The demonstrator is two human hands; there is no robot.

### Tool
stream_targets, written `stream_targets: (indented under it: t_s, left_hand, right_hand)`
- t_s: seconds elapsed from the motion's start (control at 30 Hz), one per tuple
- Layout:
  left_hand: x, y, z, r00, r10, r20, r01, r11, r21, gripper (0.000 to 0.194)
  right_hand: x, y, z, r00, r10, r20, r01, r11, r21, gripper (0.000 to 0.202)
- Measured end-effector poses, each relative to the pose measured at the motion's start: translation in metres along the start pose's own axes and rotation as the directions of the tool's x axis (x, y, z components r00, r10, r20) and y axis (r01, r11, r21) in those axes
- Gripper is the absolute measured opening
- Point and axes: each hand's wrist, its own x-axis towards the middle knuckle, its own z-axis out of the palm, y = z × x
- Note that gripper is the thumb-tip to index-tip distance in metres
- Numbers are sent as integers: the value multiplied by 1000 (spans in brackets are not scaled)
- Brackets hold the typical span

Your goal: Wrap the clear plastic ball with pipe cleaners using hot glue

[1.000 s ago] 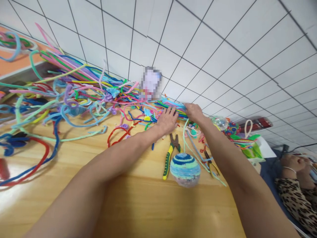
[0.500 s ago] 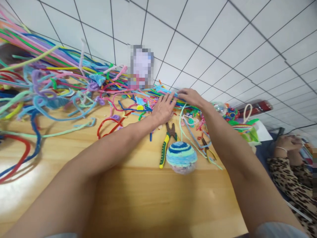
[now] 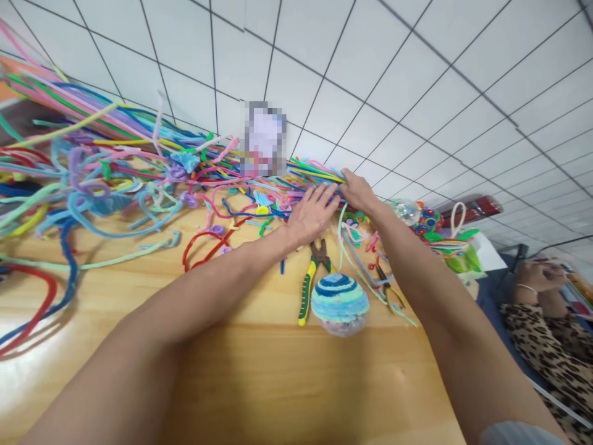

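Observation:
My left hand (image 3: 315, 213) lies palm down, fingers spread, on the near side of a bundle of coloured fuzzy stems (image 3: 308, 170) at the wall edge of the table. At the bundle's right end, my right hand (image 3: 359, 190) has its fingers curled round the stems; the fingertips are partly hidden. Below the hands sits a clear ball (image 3: 340, 303), its upper part wrapped in blue and pale green stems. Green and yellow pliers (image 3: 306, 290) rest just left of it. Smaller pliers (image 3: 386, 287) lie to its right, among loose stems.
A large tangle of stems (image 3: 92, 179) covers the back left of the wooden table (image 3: 278, 383). A blurred upright object (image 3: 264, 139) stands at the wall. Clear and coloured balls (image 3: 407, 212) are at the right, beyond my forearm. Another person's hands (image 3: 540, 277) show at far right.
The stems under my hands have shifted, and my right hand has closed round their right end. My left hand has moved slightly right and nearer. The view has tilted a little.

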Motion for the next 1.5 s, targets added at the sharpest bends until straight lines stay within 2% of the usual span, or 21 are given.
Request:
stream_targets:
  t_s: [0.13,0.2,0.4,0.53,0.6,0.7,0.87,1.03,1.1,1.23,1.33,1.5]
  left_hand:
    - [0,6,0,984,180,2,-180,983,19,43]
    - [-1,7,1,979,204,22,-204,979,24,39]
    - [-3,3,6,999,38,17,-38,999,11,39]
    - [-4,-3,12,995,-80,62,80,997,3,36]
    - [-4,-5,14,992,-106,68,106,994,5,36]
    - [-4,-6,14,989,-132,73,132,991,3,40]
    - [-3,-5,12,983,-172,64,172,985,-4,55]
    - [-2,-8,13,967,-253,29,254,967,-34,70]
    - [-2,-9,14,967,-255,27,256,965,-51,69]
    - [-2,-9,13,966,-259,17,259,964,-51,64]
    - [-2,-8,11,967,-253,21,253,967,-36,63]
    - [0,-4,9,995,-87,47,89,995,-39,51]
  right_hand:
    - [5,5,-16,1000,-25,4,25,998,53,35]
    - [7,5,-19,999,-37,39,33,996,83,34]
    - [15,2,-9,991,-49,122,34,992,123,33]
    - [14,4,-2,999,-41,30,38,995,96,39]
    - [7,6,-1,998,-28,-50,32,997,75,47]
    - [-12,9,-1,991,-51,-126,56,997,43,46]
    - [-45,15,8,984,-155,-87,155,988,-16,36]
    - [-55,30,13,989,-64,-134,53,995,-84,38]
    - [-54,32,14,988,-37,-150,23,995,-97,42]
    - [-45,24,22,992,-83,-97,74,993,-97,58]
    - [-32,21,28,996,-39,-79,34,997,-66,54]
    - [-14,33,20,998,28,-54,-27,1000,14,45]
